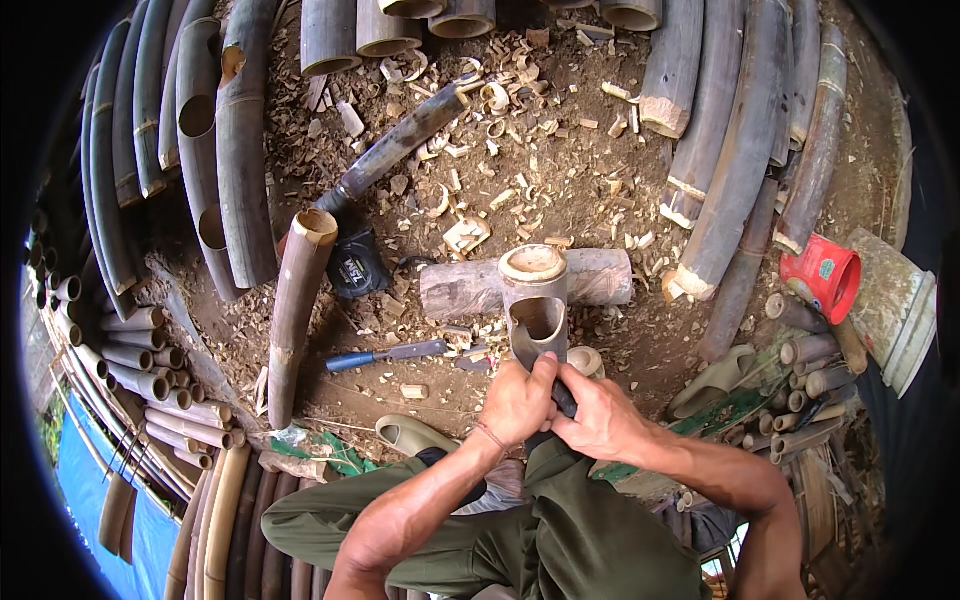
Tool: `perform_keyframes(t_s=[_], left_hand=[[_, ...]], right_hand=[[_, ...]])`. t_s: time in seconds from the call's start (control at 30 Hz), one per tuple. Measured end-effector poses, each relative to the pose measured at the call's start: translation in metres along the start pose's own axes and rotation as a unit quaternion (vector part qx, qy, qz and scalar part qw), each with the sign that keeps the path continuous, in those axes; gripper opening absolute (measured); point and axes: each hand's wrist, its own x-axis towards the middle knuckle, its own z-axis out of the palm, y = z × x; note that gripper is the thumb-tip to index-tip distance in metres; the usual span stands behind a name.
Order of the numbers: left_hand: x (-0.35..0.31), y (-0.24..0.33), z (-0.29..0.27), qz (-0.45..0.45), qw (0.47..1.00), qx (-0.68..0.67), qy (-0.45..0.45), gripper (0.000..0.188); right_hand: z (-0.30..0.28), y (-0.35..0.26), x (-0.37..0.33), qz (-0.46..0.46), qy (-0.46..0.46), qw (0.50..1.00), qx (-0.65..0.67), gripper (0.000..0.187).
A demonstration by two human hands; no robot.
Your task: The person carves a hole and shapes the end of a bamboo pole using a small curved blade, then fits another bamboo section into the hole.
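Dirt ground strewn with wood chips [500,140] and cut bamboo poles surrounds you. Your left hand [518,402] and right hand [600,418] both clamp the lower end of a notched bamboo section [536,305], propped against a short log [600,278]; a blue-handled chisel [385,355] lies just left

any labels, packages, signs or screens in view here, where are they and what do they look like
Tape measure: on the ground left of the log, beside a leaning bamboo piece; squat black case with pale printed lettering on its face.
Red cup: on its side at the right, among bamboo poles; red with a small pale mark too blurred to tell.
No signs or screens.
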Motion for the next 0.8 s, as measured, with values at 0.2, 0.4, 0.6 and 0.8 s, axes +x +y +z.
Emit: perform_keyframes(t_s=[0.2,0.4,0.6,0.8], left_hand=[[0.014,0.001,-0.021,0.06,0.969,0.237,0.035,0.059],[0.016,-0.004,-0.022,0.104,0.955,0.275,0.036,0.065],[0.017,-0.026,0.048,0.062,0.85,-0.455,-0.259,0.053],[0.005,-0.014,0.063,-0.025,0.815,-0.553,-0.17,0.051]], right_hand=[[0.044,0.013,0.009,-0.032,0.1,0.992,0.065,0.048],[0.037,0.012,0.005,-0.041,0.067,0.997,0.026,0.064],[-0.065,-0.04,-0.014,-0.098,-0.03,0.846,-0.523,0.031],[-0.084,-0.05,0.006,-0.119,-0.163,0.873,-0.445,0.028]])
